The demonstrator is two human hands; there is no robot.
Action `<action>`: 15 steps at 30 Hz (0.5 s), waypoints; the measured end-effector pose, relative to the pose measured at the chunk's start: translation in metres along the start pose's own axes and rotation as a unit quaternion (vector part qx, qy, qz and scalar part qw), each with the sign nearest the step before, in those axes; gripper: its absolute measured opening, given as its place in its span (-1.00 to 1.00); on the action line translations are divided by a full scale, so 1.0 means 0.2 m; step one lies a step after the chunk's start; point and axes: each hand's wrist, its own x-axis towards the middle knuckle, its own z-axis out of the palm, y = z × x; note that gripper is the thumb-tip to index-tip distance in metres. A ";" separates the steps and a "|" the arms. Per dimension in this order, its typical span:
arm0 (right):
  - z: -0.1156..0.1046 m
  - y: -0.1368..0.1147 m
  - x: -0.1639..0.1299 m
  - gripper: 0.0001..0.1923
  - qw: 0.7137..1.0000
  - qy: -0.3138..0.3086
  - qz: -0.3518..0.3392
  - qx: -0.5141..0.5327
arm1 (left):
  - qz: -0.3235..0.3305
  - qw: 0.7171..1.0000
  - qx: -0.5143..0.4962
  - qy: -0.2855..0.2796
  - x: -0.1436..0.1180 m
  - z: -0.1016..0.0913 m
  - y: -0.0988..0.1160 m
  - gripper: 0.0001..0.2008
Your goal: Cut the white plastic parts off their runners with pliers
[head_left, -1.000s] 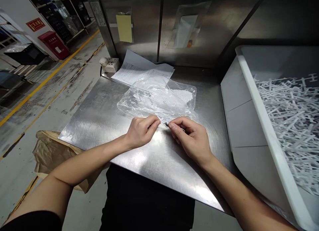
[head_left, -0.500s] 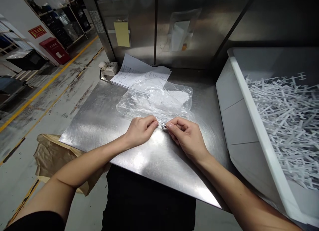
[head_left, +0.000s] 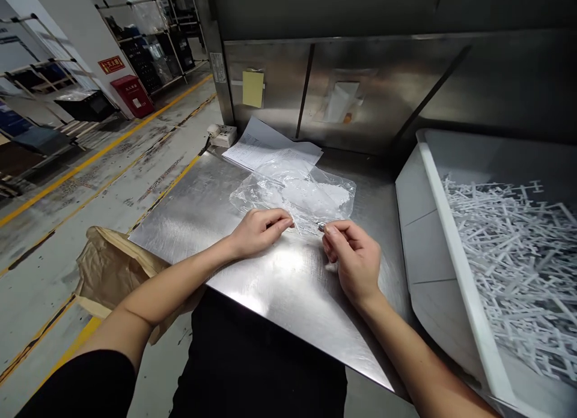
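Observation:
My left hand (head_left: pixel 262 232) is closed in a pinch over the metal table, with a thin white plastic piece (head_left: pixel 296 227) at its fingertips. To its right, my right hand (head_left: pixel 356 253) is closed around a small dark, shiny metal tool (head_left: pixel 321 226); most of the tool is hidden by the fingers, so its kind is unclear. A gap separates the tool from the white piece. Just beyond both hands lies a clear plastic bag (head_left: pixel 252 193) with many small white bits (head_left: pixel 336 194) on or in it.
A large white bin (head_left: pixel 428 244) full of white plastic sprues (head_left: pixel 509 244) stands on the right. Printed papers (head_left: pixel 252 143) and a power socket (head_left: pixel 224 136) lie at the back of the metal table (head_left: pixel 279 298). An open brown paper bag (head_left: pixel 108 268) stands at the left, below the table edge.
My hands have drawn apart, the right one moving right with the metal tool. A thin white piece now shows at the left fingertips. The camera view has tilted up.

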 end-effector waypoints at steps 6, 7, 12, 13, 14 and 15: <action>-0.03 0.04 0.00 -0.72 0.991 0.032 -0.079 -0.102 | 0.058 0.995 -0.047 0.071 -0.04 -0.06 0.03 -0.68; -0.03 0.04 0.00 -0.73 0.990 0.034 -0.086 -0.110 | 0.064 0.993 -0.050 0.091 -0.06 -0.09 0.04 -0.68; -0.03 0.07 -0.02 -0.74 0.984 0.025 -0.100 -0.144 | 0.036 0.978 -0.019 0.203 -0.29 -0.33 0.03 -0.71; -0.03 0.07 -0.02 -0.74 0.984 0.020 -0.101 -0.148 | 0.019 0.971 -0.004 0.237 -0.37 -0.41 0.00 -0.69; -0.02 0.07 -0.03 -0.74 0.983 0.015 -0.101 -0.153 | -0.005 0.961 0.018 0.275 -0.47 -0.49 -0.05 -0.67; -0.02 0.07 -0.03 -0.75 0.982 0.011 -0.103 -0.159 | -0.034 0.945 0.052 0.321 -0.58 -0.58 -0.09 -0.65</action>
